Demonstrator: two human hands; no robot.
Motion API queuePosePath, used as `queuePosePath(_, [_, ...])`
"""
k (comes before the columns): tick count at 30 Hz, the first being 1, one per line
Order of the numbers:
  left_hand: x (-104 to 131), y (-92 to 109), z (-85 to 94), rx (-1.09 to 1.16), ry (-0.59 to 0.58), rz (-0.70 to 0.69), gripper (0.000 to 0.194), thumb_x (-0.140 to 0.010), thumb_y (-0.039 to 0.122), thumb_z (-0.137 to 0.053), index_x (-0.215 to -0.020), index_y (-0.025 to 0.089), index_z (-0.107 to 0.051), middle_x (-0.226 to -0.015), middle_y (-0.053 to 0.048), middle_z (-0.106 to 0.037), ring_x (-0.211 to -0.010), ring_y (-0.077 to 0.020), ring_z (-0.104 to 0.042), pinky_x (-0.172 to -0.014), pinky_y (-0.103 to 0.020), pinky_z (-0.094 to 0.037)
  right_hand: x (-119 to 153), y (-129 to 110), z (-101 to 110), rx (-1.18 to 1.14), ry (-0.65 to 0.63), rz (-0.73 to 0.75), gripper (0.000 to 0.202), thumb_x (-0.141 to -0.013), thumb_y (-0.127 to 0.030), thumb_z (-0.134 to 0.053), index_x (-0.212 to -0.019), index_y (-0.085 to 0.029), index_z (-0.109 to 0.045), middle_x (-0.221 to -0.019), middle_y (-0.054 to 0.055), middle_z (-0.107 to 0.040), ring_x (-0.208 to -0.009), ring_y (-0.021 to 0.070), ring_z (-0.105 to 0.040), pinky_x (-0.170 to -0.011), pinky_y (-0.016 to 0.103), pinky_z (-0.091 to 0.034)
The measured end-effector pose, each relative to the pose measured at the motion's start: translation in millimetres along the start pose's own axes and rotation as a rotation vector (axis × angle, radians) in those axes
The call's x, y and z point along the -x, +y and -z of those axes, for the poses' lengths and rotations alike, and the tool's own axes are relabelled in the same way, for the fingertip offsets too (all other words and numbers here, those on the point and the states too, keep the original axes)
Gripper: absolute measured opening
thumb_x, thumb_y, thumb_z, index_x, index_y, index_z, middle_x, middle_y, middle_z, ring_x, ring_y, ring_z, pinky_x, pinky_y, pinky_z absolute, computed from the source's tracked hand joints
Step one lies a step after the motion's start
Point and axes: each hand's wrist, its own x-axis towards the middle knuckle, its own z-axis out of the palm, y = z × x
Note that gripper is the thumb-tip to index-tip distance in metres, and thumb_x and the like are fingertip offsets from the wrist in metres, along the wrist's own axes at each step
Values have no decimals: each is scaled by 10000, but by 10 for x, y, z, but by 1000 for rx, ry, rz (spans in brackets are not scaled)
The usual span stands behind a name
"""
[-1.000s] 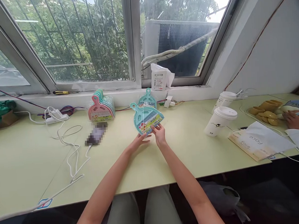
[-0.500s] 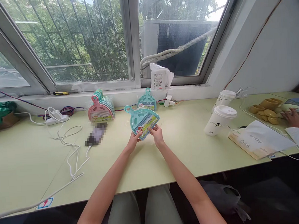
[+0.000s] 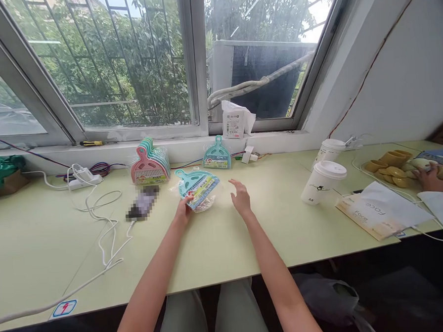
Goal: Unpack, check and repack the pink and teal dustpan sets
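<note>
My left hand (image 3: 184, 210) grips the lower left edge of a teal mini dustpan and brush set (image 3: 198, 186) in clear plastic wrap. It is tilted, handle toward the upper left, with loose wrap hanging below. To its right, my right hand (image 3: 241, 197) is off the set, fingers apart and holding nothing. Behind them, a second teal dustpan set (image 3: 217, 154) stands upright against the wall below the window. At the back left, a row of several wrapped dustpan sets (image 3: 149, 165) stands one behind another, a pink one in front.
Left of the hands lie a blurred phone (image 3: 143, 202), white cables (image 3: 112, 236) and a power strip (image 3: 84, 179). White lidded cups (image 3: 322, 183) and a tissue pack (image 3: 382, 212) are on the right. Another person's hand (image 3: 433, 177) rests by yellowish objects (image 3: 394, 169) at the far right.
My right hand has let go of the dustpan set and moved slightly right. My left hand has shifted left and a little down with the set, which now leans more.
</note>
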Motion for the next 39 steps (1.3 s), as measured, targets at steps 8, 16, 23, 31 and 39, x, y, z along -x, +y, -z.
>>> queuePosePath(8, [-13,-5,115,-28,-158,149,425,-728,147,-603,-1142,60,-563,-977,-143,-704,-683,-201,-686,-466,-246,-538,-21,67,-107,141,26,288,382,-827,-212,-618,-1192,-327,-616,-1373,3,-517,-1315,235,-388,-1073,451,-363])
queuePosePath(16, [-10,20,138,-74,-159,173,469,-744,117,-577,-1206,51,-534,-1049,-155,-686,-843,-223,-687,-657,-279,-598,-48,84,-12,-65,30,233,116,-835,-342,-633,-850,-332,-748,-1086,9,-691,-1068,229,-561,-940,412,-436])
queuePosePath(23, [-16,13,200,-219,-382,227,405,-763,179,-641,-1146,78,-560,-1023,-147,-680,-729,-179,-669,-624,-286,-603,-30,79,-65,-119,77,152,166,-849,-362,-595,-890,-319,-750,-1147,15,-669,-1123,229,-542,-989,416,-412])
queuePosePath(31, [134,56,155,-351,-509,213,541,-718,258,-735,-1199,142,-516,-1168,-169,-633,-966,-279,-663,-706,-370,-614,-33,181,-93,-209,11,8,257,-786,-344,-612,-1000,-263,-728,-1248,68,-602,-1048,236,-598,-814,365,-530])
queuePosePath(39, [160,68,120,-390,-469,175,668,-681,235,-751,-1279,171,-459,-1004,-148,-677,-695,-230,-698,-548,-310,-581,-50,276,-118,-533,-131,-330,470,-641,-367,-731,-1075,-195,-676,-1078,72,-703,-906,226,-663,-806,404,-560])
